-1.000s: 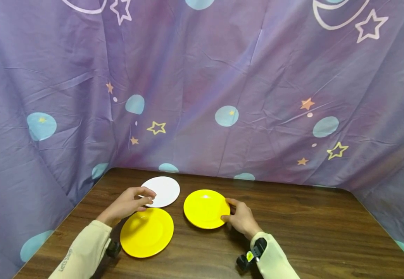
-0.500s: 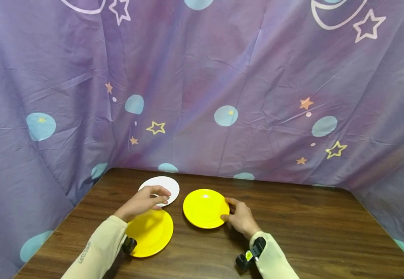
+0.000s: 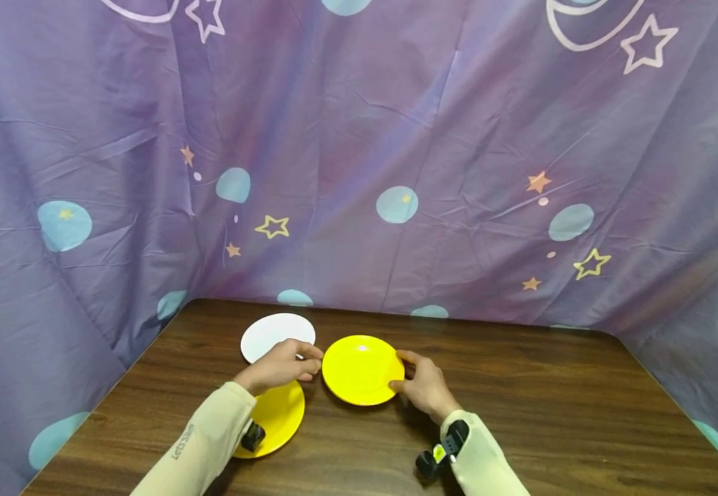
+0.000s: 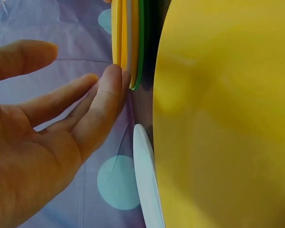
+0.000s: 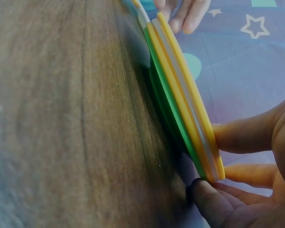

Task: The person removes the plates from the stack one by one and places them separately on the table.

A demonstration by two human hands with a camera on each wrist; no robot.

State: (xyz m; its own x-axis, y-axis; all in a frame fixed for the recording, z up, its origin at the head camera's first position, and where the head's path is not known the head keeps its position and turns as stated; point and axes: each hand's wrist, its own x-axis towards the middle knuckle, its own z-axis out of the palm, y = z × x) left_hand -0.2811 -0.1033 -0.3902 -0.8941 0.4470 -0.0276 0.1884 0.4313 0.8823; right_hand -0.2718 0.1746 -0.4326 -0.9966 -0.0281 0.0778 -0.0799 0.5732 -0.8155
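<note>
A stack of plates (image 3: 362, 372) stands mid-table with a yellow plate on top. The right wrist view shows its edge: yellow, a pale layer, yellow again, and green (image 5: 165, 90) at the bottom. My right hand (image 3: 426, 389) grips the stack's right rim between thumb and fingers. On the other side, my left hand (image 3: 281, 365) reaches over with loosely bent fingers, nothing in them, and fingertips right at the stack's left rim. Below my left forearm lies a single yellow plate (image 3: 281, 417), partly hidden by the sleeve. A white plate (image 3: 272, 334) lies behind the left hand.
The brown wooden table (image 3: 551, 406) stretches right of the stack. A purple curtain (image 3: 346, 138) printed with stars and moons hangs behind it and along both sides. Each wrist carries a small black camera (image 3: 252, 436).
My left hand has moved right, from over the white and single yellow plates to the left rim of the stack. The right hand and the stack keep their places.
</note>
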